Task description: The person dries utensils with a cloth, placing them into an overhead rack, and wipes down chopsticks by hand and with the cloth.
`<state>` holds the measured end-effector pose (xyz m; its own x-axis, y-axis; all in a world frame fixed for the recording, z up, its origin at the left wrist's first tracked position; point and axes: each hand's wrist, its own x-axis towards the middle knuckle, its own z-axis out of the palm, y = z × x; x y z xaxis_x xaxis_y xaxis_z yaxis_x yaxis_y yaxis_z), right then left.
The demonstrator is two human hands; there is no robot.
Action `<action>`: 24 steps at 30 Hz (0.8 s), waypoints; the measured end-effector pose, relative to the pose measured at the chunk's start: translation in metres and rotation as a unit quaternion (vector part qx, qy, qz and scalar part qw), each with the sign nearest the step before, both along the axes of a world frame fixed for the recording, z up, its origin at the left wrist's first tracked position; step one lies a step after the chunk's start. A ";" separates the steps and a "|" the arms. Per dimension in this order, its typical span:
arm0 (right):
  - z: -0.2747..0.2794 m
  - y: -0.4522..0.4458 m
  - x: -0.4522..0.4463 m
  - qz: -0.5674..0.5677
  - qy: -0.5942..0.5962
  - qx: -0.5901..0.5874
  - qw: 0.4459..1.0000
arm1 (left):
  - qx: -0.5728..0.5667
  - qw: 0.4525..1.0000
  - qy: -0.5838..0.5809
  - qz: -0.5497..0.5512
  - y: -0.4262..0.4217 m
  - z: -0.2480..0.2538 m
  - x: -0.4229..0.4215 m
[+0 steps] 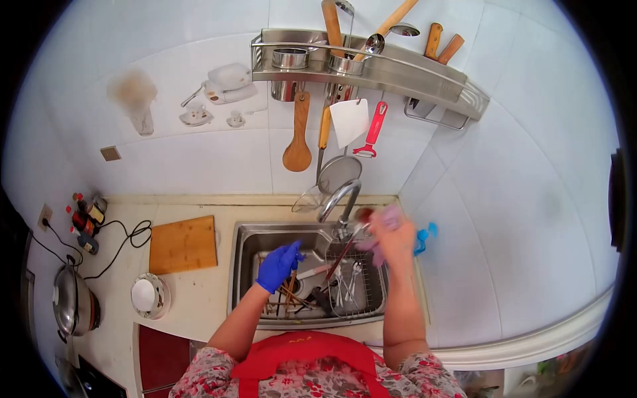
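Observation:
My left hand [279,266], in a blue glove, is over the left part of the steel sink [242,292]. Its fingers are curled together, and whatever they may hold is hidden. At the sink's right rim, my bare right hand [393,240] is closed on a pink cloth [379,252], blurred by motion. Beside it is a blurred reddish-brown and silvery utensil; I cannot make out its kind or whether the hand grips it. Chopsticks [289,288] lie in the sink. A wire basket [361,302] there holds spoons and other metal cutlery [356,268].
The faucet [345,192] arches over the sink's back edge. Left of it are a cutting board [182,244], a bowl [150,296], bottles [85,222] and a wok [71,302]. Overhead, a wall rack [398,69] carries hanging utensils. A blue object [422,240] is right of the sink.

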<state>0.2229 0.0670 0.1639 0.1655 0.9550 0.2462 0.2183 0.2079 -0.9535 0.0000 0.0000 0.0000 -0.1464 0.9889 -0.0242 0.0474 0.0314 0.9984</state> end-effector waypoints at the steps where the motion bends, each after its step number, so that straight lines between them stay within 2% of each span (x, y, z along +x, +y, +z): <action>1: 0.004 -0.002 -0.002 -0.003 0.001 0.001 1.000 | -0.035 0.999 0.016 -0.006 -0.002 -0.003 0.001; 3: 0.047 0.012 0.007 -0.055 0.128 0.118 0.983 | -0.065 0.997 0.036 -0.015 -0.003 -0.006 0.000; 5: 0.084 0.036 0.009 -0.104 0.199 0.300 0.927 | -0.077 0.997 -0.002 0.000 -0.004 -0.018 0.007; 9: 0.165 0.054 -0.013 -0.096 0.284 0.386 0.873 | -0.024 0.999 0.014 -0.026 -0.007 -0.013 0.016; 11: 0.187 0.080 -0.029 -0.133 0.241 0.437 0.857 | 0.022 0.999 0.038 -0.013 -0.009 -0.018 0.017; 14: 0.204 0.111 -0.053 -0.113 0.210 0.470 0.850 | 0.030 0.999 0.037 -0.017 -0.009 -0.026 0.011; 17: 0.208 0.146 -0.069 -0.126 0.151 0.481 0.854 | -0.001 1.000 0.014 -0.013 -0.010 -0.031 0.005; 19: 0.211 0.145 -0.076 -0.148 0.131 0.481 0.854 | 0.047 0.998 0.047 0.004 -0.012 -0.034 0.002; 20: 0.212 0.150 -0.075 -0.180 0.080 0.472 0.859 | 0.049 0.998 0.048 0.004 -0.012 -0.034 0.001; 24: 0.209 0.173 -0.078 -0.227 -0.033 0.459 0.859 | -0.040 0.999 -0.017 0.010 -0.011 -0.040 0.000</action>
